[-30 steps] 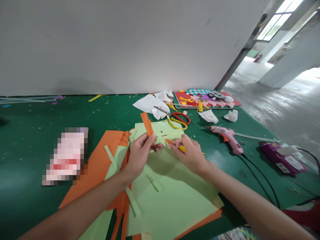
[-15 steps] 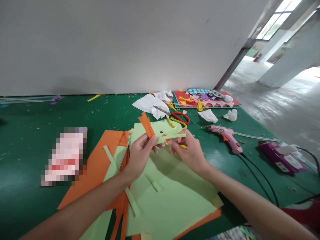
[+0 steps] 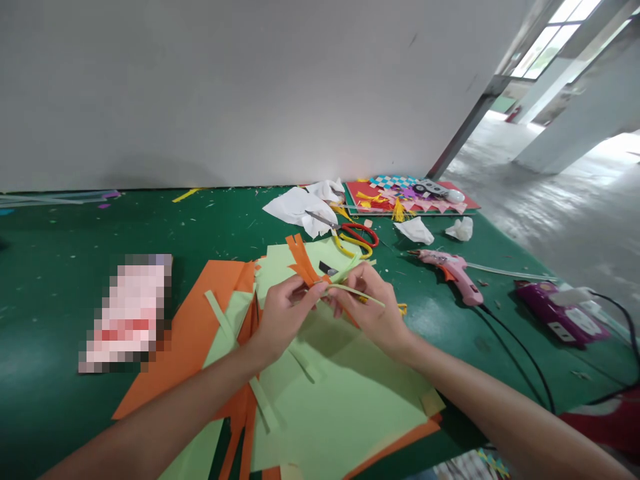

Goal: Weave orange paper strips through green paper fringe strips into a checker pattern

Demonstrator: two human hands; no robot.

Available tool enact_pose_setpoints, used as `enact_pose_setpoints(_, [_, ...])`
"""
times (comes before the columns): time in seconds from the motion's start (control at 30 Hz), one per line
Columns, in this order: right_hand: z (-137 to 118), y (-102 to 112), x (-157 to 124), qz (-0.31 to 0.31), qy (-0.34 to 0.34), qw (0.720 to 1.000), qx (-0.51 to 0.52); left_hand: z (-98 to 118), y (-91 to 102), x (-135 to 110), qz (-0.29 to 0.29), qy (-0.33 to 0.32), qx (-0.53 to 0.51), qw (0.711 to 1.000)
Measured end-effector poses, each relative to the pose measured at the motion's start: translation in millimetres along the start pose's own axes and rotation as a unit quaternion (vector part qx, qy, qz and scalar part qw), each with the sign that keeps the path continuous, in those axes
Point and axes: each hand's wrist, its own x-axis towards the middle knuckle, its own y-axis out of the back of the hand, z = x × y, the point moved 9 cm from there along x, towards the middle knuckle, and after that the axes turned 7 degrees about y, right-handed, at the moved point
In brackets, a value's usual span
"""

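My left hand [image 3: 286, 313] pinches a bunch of orange paper strips [image 3: 302, 259], whose ends fan upward past the fingertips. Close against it, my right hand [image 3: 370, 303] grips light green paper strips [image 3: 361, 295] that cross the orange ones; one green strip sticks out to the right over the knuckles. Both sets of fingertips meet where the strips overlap, and the crossing is partly hidden. Below the hands lies a large light green paper sheet [image 3: 345, 400]. Orange paper [image 3: 193, 333] and loose strips spread to its left.
Red and yellow-handled scissors [image 3: 357, 237] lie just beyond the hands, by white crumpled paper [image 3: 295, 208]. To the right are a pink glue gun [image 3: 453, 270] and a purple power strip [image 3: 560, 313] with cables. A red board [image 3: 415, 197] with paper crafts sits at the back.
My right hand has shifted slightly left and closer to my left hand. The green strip now angles down to the right, and the orange strips have tilted and spread.
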Motion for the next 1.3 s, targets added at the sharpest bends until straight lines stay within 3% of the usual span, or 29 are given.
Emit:
enact_pose_setpoints(0.13, [1.8,-0.4,1.2,-0.016,-0.026,1.0,-0.005,-8.1,6.3,6.0,0.025,0.025,-0.048,0.998])
enact_pose_setpoints(0.23, [-5.6,2.4,4.9,-0.035,0.007,0.998,-0.054,-13.1,11.1,12.0,0.042,0.034,-0.117,0.992])
enact_pose_setpoints(0.37, [-11.7,-3.2,7.4,-0.109,0.04,0.99,-0.084,-13.4,12.2,15.3,0.041,0.029,-0.204,0.978])
enact_pose_setpoints(0.6, [-20.4,-17.6,4.7,-0.209,0.107,0.965,-0.115,-11.8,15.3,14.3,0.054,0.016,-0.221,0.974])
enact_pose_setpoints(1.03, [-27.7,-22.8,2.0,-0.214,0.188,0.948,-0.141,-9.2,12.9,13.8,0.041,0.022,-0.234,0.971])
enact_pose_setpoints(1.3, [-28.9,-13.0,3.0,-0.162,0.193,0.956,-0.15,-12.7,14.5,14.7,0.048,0.03,-0.247,0.967])
